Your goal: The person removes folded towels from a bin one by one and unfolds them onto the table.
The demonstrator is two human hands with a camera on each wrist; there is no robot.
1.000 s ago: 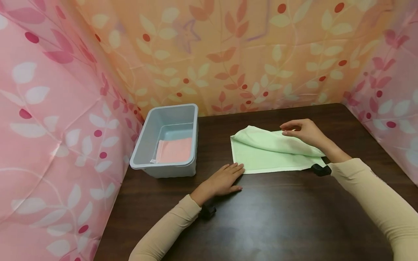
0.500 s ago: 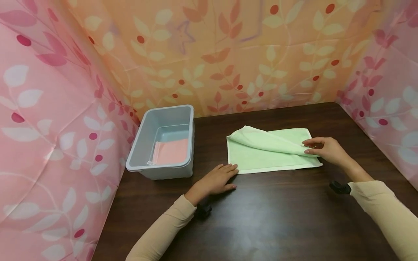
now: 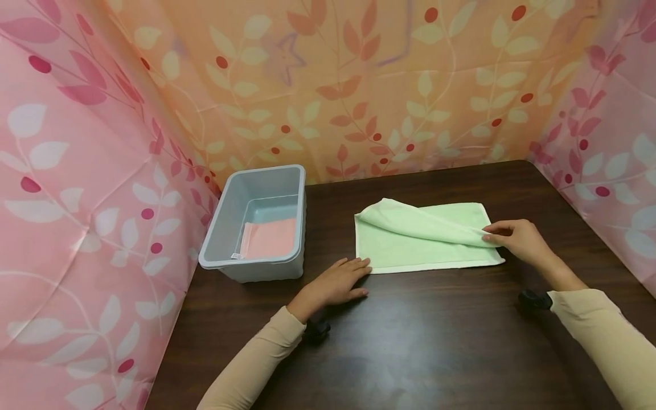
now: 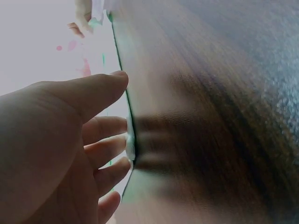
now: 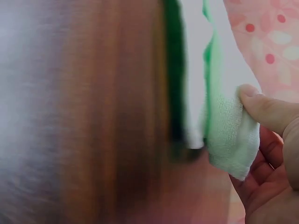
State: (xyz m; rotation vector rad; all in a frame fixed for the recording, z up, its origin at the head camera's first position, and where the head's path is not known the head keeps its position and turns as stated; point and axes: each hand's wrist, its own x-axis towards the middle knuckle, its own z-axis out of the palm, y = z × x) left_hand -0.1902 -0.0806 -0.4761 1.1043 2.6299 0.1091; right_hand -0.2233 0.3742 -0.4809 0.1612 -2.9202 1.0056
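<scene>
A pale green towel (image 3: pixel 410 250) with white edges lies on the dark wooden table, its top layer partly folded over at a slant. The right hand (image 3: pixel 520 239) pinches the folded layer at its right end; in the right wrist view, the thumb (image 5: pixel 264 107) presses on the cloth and the other fingers are behind it. At the near left corner of the towel, the left hand (image 3: pixel 335 283) rests with fingers extended, fingertips on the edge. The left wrist view shows those fingers (image 4: pixel 105 151) along the towel's border, thumb apart.
A grey-blue plastic bin (image 3: pixel 215 259) stands left of the towel, with a folded pink cloth (image 3: pixel 270 238) inside it. Floral curtains (image 3: pixel 348 85) surround the table (image 3: pixel 420 341) at the back and both sides.
The right hand has moved right and toward the near side, from above the towel's far edge to the folded layer's right end, which it now pinches. The left hand stays at its corner.
</scene>
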